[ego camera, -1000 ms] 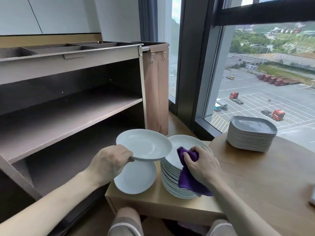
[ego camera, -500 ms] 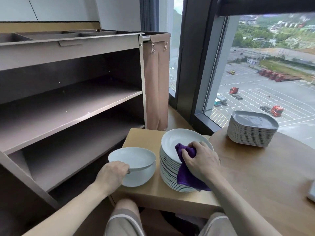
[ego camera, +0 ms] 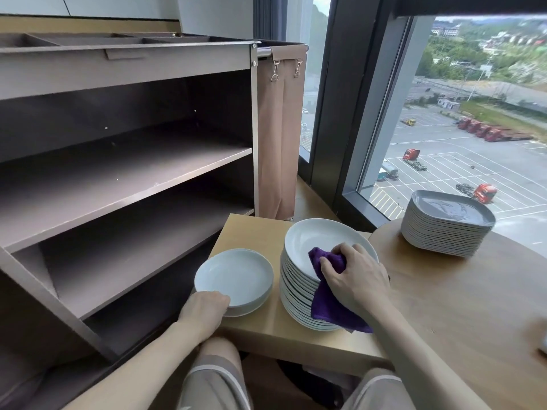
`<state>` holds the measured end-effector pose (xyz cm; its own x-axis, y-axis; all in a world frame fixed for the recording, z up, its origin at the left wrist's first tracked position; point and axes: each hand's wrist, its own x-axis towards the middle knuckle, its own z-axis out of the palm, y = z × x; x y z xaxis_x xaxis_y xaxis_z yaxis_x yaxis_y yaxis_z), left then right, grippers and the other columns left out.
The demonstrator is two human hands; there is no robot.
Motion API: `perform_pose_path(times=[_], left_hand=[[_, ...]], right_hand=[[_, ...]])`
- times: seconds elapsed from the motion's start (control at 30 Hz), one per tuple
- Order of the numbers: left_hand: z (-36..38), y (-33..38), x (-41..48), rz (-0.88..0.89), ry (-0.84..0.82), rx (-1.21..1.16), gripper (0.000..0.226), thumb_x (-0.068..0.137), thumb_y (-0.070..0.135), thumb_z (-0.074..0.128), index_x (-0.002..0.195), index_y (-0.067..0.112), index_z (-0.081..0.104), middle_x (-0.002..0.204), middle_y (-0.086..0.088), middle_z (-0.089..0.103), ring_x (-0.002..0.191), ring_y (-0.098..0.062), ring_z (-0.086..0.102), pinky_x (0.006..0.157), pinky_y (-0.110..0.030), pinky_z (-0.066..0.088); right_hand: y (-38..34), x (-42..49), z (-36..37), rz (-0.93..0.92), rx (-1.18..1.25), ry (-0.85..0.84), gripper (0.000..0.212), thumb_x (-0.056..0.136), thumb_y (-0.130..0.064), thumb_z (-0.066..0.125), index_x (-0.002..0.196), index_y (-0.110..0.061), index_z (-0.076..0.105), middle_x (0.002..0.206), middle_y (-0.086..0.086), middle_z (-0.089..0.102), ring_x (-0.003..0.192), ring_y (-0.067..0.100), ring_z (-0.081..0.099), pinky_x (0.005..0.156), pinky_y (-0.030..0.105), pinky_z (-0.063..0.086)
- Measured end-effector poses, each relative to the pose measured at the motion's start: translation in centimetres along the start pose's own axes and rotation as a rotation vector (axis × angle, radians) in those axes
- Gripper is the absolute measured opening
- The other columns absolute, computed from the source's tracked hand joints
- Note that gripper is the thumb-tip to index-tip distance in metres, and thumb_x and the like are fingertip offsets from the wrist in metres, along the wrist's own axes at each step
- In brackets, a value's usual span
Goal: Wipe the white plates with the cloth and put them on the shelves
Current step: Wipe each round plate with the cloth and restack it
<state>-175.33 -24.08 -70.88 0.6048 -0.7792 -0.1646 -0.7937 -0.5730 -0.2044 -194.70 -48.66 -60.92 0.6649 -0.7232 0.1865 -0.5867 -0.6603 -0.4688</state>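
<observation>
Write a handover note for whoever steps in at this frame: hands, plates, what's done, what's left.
Left hand grips the near rim of the small pile of white plates on the low table.
Right hand holds the purple cloth against the top plate of the tall stack.
Done: nothing is shelved; no plate shows on the shelves.
Left: wipe through the tall stack, then move all white plates onto the shelves.

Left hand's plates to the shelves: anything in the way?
Nothing visible. The left hand grips the near rim of the small plate stack on the low table, right beside the open-fronted shelves; nothing shows on their boards. The tall plate stack and the right hand with the cloth sit on the other side.
</observation>
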Motion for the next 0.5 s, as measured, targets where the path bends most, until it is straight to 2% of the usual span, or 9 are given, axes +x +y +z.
perform_pose_path(times=[0.13, 0.27, 0.33, 0.37, 0.43, 0.5], left_hand=[[0.8, 0.0, -0.3, -0.024, -0.103, -0.154, 0.015, 0.102, 0.025, 0.042, 0.091, 0.022, 0.051, 0.102, -0.002, 0.067, 0.092, -0.026, 0.065, 0.068, -0.034, 0.044], [0.0, 0.5, -0.6, -0.017, -0.203, -0.198, 0.02, 0.094, 0.031, 0.044, 0.105, 0.02, 0.056, 0.116, 0.0, 0.063, 0.105, -0.026, 0.061, 0.085, -0.037, 0.048], [-1.9, 1.4, 0.2, -0.008, -0.137, -0.247, 0.041, 0.097, 0.035, 0.042, 0.132, 0.019, 0.053, 0.136, 0.001, 0.055, 0.123, -0.023, 0.053, 0.099, -0.038, 0.043], [-3.2, 2.0, 0.8, -0.025, -0.062, -0.373, 0.049, 0.1, 0.036, 0.041, 0.146, 0.02, 0.045, 0.148, 0.004, 0.047, 0.134, -0.021, 0.045, 0.107, -0.037, 0.038], [-6.4, 3.6, 2.3, -0.039, 0.085, -0.709, 0.056, 0.103, 0.038, 0.04, 0.157, 0.024, 0.031, 0.162, 0.008, 0.032, 0.148, -0.015, 0.031, 0.117, -0.036, 0.029], [-9.3, 5.6, 3.9, 0.032, 0.184, -0.958, 0.061, 0.103, 0.044, 0.036, 0.16, 0.027, 0.024, 0.168, 0.008, 0.022, 0.153, -0.009, 0.019, 0.122, -0.031, 0.021]], right_hand=[[0.0, 0.2, 0.0, -0.015, -0.031, -0.03, 0.026, 0.092, -0.063, 0.044, 0.099, -0.042, 0.057, 0.091, -0.016, 0.051, 0.084, 0.016, 0.051, 0.081, 0.037, 0.037], [0.0, 0.7, -0.1, -0.02, -0.059, -0.081, 0.028, 0.091, -0.063, 0.043, 0.096, -0.04, 0.057, 0.091, -0.016, 0.052, 0.084, 0.015, 0.053, 0.08, 0.037, 0.037], [-0.1, 1.3, -0.2, -0.025, -0.077, -0.133, 0.029, 0.09, -0.064, 0.044, 0.095, -0.039, 0.057, 0.09, -0.015, 0.053, 0.083, 0.014, 0.053, 0.076, 0.036, 0.036], [-0.2, 1.6, -0.2, -0.031, -0.087, -0.163, 0.029, 0.09, -0.064, 0.044, 0.095, -0.039, 0.058, 0.091, -0.015, 0.054, 0.084, 0.014, 0.054, 0.075, 0.036, 0.036], [-0.3, 2.3, -0.3, -0.04, -0.117, -0.232, 0.03, 0.091, -0.064, 0.046, 0.095, -0.038, 0.06, 0.096, -0.014, 0.059, 0.087, 0.014, 0.057, 0.073, 0.037, 0.038], [-0.3, 2.9, -0.4, -0.05, -0.133, -0.311, 0.029, 0.092, -0.062, 0.049, 0.095, -0.036, 0.063, 0.097, -0.013, 0.063, 0.088, 0.013, 0.059, 0.069, 0.035, 0.041]])
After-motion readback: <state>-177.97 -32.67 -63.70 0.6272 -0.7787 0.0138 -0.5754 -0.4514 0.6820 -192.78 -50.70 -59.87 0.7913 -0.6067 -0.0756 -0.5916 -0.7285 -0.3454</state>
